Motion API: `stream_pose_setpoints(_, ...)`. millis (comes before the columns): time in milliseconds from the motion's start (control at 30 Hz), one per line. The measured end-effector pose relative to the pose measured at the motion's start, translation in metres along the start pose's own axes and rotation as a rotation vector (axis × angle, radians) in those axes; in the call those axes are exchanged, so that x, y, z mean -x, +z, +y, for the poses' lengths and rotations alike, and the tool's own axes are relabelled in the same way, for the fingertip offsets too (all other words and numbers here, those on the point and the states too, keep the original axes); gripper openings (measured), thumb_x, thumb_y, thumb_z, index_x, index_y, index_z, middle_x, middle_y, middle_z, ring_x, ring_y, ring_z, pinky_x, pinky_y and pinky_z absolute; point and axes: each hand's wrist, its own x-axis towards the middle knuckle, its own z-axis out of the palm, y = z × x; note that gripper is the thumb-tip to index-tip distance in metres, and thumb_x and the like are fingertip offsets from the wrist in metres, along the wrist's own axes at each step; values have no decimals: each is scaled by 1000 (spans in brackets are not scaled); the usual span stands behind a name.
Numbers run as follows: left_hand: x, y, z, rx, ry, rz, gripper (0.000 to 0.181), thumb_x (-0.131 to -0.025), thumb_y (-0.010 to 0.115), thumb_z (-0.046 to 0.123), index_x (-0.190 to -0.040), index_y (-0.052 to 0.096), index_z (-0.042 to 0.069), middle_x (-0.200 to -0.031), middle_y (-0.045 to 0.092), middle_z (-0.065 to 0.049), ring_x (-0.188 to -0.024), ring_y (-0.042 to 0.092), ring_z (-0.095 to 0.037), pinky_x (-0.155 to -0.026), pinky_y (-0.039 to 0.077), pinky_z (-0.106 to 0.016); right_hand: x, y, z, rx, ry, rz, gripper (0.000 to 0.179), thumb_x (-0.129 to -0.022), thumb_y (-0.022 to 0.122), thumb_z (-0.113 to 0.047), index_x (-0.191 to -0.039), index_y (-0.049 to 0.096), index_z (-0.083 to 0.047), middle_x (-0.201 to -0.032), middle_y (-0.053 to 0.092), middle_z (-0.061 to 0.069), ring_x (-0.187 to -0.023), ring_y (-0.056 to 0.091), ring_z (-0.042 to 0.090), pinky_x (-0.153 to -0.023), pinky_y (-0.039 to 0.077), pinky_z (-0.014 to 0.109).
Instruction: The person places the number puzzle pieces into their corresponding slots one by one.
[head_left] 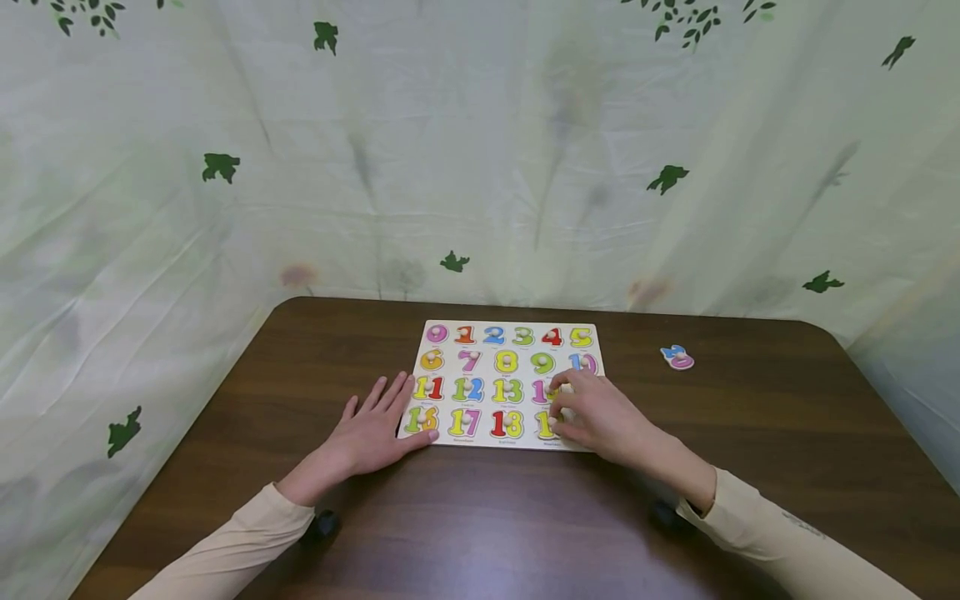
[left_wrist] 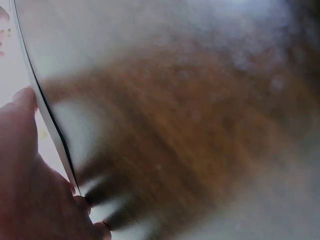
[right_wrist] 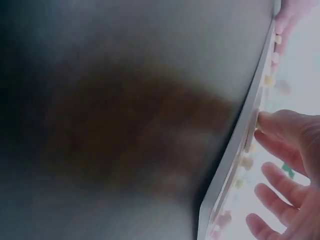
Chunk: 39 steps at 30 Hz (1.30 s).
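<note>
A number peg puzzle board (head_left: 483,443) with knobbed, colourful number pieces lies flat on the brown table. My left hand (head_left: 372,433) rests at its left edge with fingers spread, the thumb lying over the near left corner by the 16 piece (head_left: 422,419). Over the board's near right part is my right hand (head_left: 600,414). Its thumb and index finger pinch the knob of a number puzzle piece (head_left: 543,425) in the bottom row, right of the 18. A yellow 1 shows on that piece; its second digit is hidden behind the hand. The other right fingers are bent above the board.
A loose blue and pink number piece (head_left: 677,357) lies on the table (head_left: 750,400) right of the board. Behind the table hangs a pale curtain (head_left: 487,167) with green leaf prints. A small dark object (head_left: 325,525) shows beneath the left wrist.
</note>
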Motion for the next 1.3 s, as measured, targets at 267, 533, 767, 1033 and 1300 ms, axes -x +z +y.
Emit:
stream_pose_setpoints(267,1,-1,0,8,5,5,103,-86,50,73,-158,17,8,-163,15,-14,-148,9,-39,-108,9,-70,-3,1,-2,30,-10,-27,8,-83,79,-24,-87,75,-19,-113,59,5,-107,53,23,-97,40,44)
stream_pose_setpoints(533,1,1,0,3,9,10,102,-86,50,73,-158,17,8,-163,15,-14,-147,10,-40,-108,9,-70,9,-11,10,1,69,2,14,-79,81,-15,-88,72,-21,-118,59,5,-111,53,26,-88,43,46)
stream_pose_setpoints(767,1,1,0,4,6,7,103,-86,51,73,-158,16,8,-163,14,-14,-148,9,-39,-109,8,-69,30,-26,29,-28,159,41,17,-79,83,-13,-91,72,-19,-120,58,8,-113,51,31,-91,44,48)
stream_pose_setpoints(1033,1,1,1,5,0,6,103,-86,51,73,-158,17,8,-163,14,-14,-148,9,-39,-109,8,-70,59,-44,57,-90,324,95,14,-84,79,-12,-94,72,-15,-124,57,16,-116,49,36,-91,43,52)
stream_pose_setpoints(1300,0,1,0,9,5,10,103,-86,51,72,-158,17,7,-162,15,-16,-147,9,-40,-108,9,-70,77,-58,82,-42,474,182,14,-86,76,-11,-98,72,-5,-123,55,26,-112,46,48,-91,37,62)
